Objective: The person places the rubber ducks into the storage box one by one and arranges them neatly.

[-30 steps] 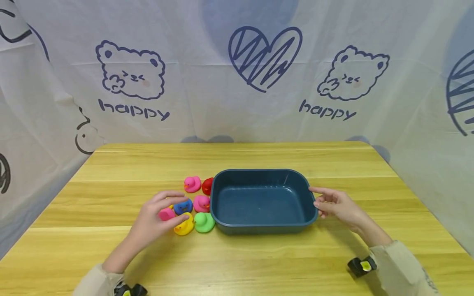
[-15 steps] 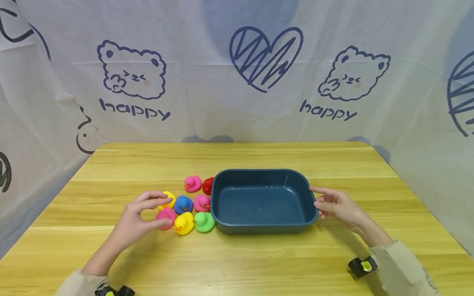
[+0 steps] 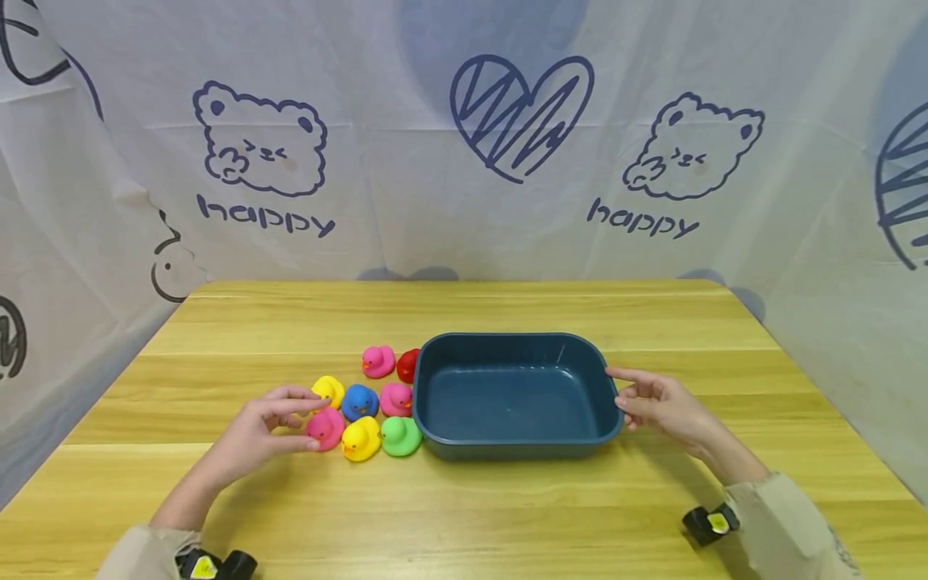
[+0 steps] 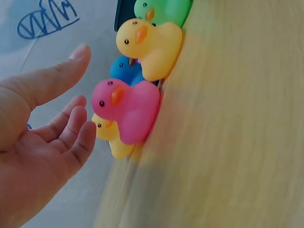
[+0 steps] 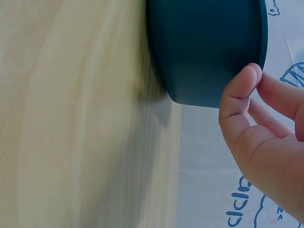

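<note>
In the head view, my left hand (image 3: pixel 254 431) has its fingers spread beside the left end of a cluster of rubber ducks. Nearest is a pink rubber duck (image 3: pixel 325 428), between thumb and fingers from above. The left wrist view shows that pink duck (image 4: pixel 130 109) with the hand (image 4: pixel 47 118) held off it, gripping nothing. A yellow duck (image 3: pixel 329 391) sits just behind. My right hand (image 3: pixel 663 407) holds the right end of a dark blue plastic basin (image 3: pixel 507 451). In the right wrist view, thumb and index finger (image 5: pixel 280 97) meet at the basin's rim (image 5: pixel 264 38).
Several more ducks sit between the left hand and the basin: blue (image 3: pixel 359 403), yellow (image 3: pixel 361 440), green (image 3: pixel 401 436), two pink, and a red one (image 3: pixel 408 366) partly hidden by the basin's left wall. A printed cloth (image 3: pixel 406 201) hangs behind the wooden table (image 3: pixel 507 515).
My left hand has moved left, from over the yellow and blue ducks to the pink duck at the left end, uncovering the yellow duck behind. The right hand and the basin stay put.
</note>
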Demonstrator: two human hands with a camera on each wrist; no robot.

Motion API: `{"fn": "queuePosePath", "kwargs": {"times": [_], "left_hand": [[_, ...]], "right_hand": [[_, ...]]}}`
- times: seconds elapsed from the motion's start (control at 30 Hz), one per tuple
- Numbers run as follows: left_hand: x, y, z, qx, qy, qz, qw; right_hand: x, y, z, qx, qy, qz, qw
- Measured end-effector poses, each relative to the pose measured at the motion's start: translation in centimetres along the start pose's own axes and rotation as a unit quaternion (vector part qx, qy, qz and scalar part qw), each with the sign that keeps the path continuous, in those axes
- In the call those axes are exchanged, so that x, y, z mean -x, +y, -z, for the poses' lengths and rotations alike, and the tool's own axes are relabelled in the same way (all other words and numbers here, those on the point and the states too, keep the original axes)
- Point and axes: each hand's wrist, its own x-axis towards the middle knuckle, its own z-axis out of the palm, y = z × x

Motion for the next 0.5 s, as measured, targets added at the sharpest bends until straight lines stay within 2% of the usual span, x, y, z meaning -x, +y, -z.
{"fn": "queuePosePath", "kwargs": {"times": [0.27,0.5], "left_hand": [[0.1,-1.2,0.2,0.052,-0.037,0.049,0.9968],[-0.3,-1.6,0.3,0.056,-0.062,0.073,0.9938]], "right_hand": [[0.0,-0.2,0.0,0.006,-0.003,-0.009,1.000],[0.0,-0.2,0.0,0.003,-0.005,-0.009,1.000]]}}
